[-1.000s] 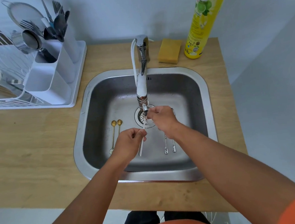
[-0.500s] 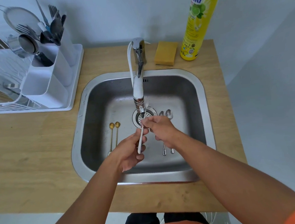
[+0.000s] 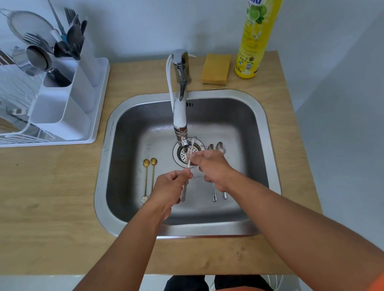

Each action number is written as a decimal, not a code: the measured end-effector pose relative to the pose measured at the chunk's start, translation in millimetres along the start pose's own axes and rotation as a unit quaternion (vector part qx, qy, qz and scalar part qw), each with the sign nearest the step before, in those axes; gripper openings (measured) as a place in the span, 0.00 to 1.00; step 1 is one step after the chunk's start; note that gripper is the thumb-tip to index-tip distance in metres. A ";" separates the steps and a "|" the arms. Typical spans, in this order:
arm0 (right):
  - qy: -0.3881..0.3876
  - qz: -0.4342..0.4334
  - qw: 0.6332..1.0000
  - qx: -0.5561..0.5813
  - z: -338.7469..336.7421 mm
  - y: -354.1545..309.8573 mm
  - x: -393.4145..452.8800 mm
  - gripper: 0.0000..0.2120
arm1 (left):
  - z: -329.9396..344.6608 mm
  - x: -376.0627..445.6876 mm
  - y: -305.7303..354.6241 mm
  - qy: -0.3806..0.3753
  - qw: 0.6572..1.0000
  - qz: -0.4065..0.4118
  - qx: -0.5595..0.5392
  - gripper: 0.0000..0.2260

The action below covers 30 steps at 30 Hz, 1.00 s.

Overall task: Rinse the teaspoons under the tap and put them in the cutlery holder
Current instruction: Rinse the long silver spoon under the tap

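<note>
Teaspoon [image 3: 189,162] raised, left hand [image 3: 170,188] regripped

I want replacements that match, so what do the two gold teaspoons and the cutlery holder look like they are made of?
The two gold teaspoons look like gold-coloured metal with a polished finish: thin stems and shiny bowls that catch the light; plated or solid cannot be told. The cutlery holder looks like white plastic, matte to satin: thick opaque moulded walls with rounded corners and soft, even shading.

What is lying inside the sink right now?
In the sink, two gold teaspoons lie left of the drain strainer and two silver teaspoons lie right, partly covered by the right hand. Both hands hold another spoon; the left hand hides its handle.
</note>
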State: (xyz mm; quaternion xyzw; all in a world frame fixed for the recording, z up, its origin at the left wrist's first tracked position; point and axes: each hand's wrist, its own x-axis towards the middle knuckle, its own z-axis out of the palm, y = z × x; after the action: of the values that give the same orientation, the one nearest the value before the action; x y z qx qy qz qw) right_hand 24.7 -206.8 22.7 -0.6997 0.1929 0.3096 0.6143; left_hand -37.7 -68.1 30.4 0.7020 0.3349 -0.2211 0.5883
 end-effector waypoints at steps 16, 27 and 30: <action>-0.001 0.024 0.998 0.056 -1.9 -5.0 7.9 0.10 | -4.3 -1.6 13.8 -0.102 0.995 0.020 0.008 0.16; 0.037 -0.042 0.997 0.054 -0.5 -11.7 13.5 0.06 | 4.6 18.5 27.5 0.010 0.973 0.173 0.154 0.16; 0.055 -0.060 0.995 0.049 -2.6 -23.4 21.0 0.06 | 2.7 13.7 26.2 0.009 0.973 0.177 0.149 0.15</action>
State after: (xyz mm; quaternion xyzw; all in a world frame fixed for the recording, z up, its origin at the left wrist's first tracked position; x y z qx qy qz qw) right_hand 55.9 -203.1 26.1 -0.6953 0.1993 0.2234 0.6535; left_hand -9.0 -70.1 38.0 0.8320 0.1740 -0.1547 0.5036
